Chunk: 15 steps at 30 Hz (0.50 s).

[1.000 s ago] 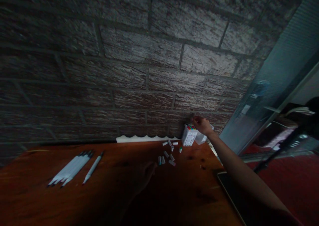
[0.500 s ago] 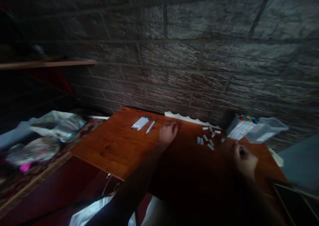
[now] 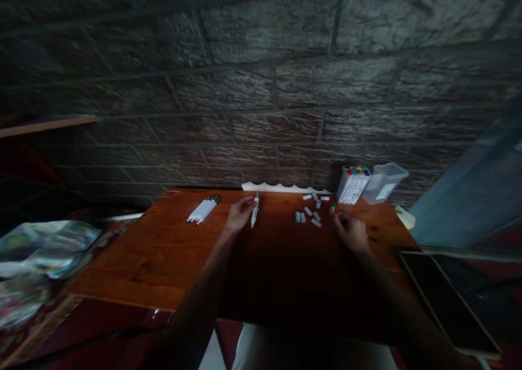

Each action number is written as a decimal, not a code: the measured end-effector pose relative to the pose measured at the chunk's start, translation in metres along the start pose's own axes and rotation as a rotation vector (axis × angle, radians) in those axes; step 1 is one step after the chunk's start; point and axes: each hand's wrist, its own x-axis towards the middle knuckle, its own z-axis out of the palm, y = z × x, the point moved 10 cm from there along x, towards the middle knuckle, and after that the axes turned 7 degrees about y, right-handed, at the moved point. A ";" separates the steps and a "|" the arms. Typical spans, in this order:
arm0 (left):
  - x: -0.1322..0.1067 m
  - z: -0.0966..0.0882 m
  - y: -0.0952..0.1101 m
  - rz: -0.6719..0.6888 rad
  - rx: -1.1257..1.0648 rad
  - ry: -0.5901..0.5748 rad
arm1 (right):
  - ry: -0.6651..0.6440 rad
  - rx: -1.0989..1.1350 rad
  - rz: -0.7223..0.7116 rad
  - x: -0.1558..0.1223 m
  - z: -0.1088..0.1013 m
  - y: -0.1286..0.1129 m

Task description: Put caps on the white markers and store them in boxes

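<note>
My left hand point(image 3: 240, 213) pinches a white marker point(image 3: 255, 210) and holds it nearly upright above the table, its dark end up. To its left, several white markers point(image 3: 203, 210) lie side by side in a slanted row. Over on the right, my right hand point(image 3: 351, 230) has its fingers bent and pressed together at a green-ended marker cap point(image 3: 333, 207). The fingertips cover the cap's lower part. Several loose marker caps point(image 3: 308, 211), grey-white, lie scattered between my hands.
A box of markers point(image 3: 354, 186) with coloured tops stands by the wall, beside a clear plastic container point(image 3: 384, 183). A dark flat-screened device point(image 3: 448, 299) lies at right. Plastic bags point(image 3: 49, 245) lie left of the wooden table point(image 3: 134, 266). A scalloped white strip point(image 3: 285, 188) runs along the wall.
My left hand has taken up the single marker that lay beside the row. My right hand has come to the green-ended cap. The view has turned to the right.
</note>
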 end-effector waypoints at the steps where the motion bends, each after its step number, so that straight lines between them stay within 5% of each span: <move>1: -0.004 0.013 0.005 -0.033 -0.228 -0.072 | -0.018 0.008 0.001 0.000 0.003 -0.002; 5: -0.020 0.045 0.022 -0.184 -0.899 -0.246 | -0.142 0.004 -0.020 -0.003 0.023 -0.007; 15: -0.023 0.043 0.024 -0.233 -1.143 -0.190 | -0.242 -0.084 -0.069 -0.009 0.036 -0.007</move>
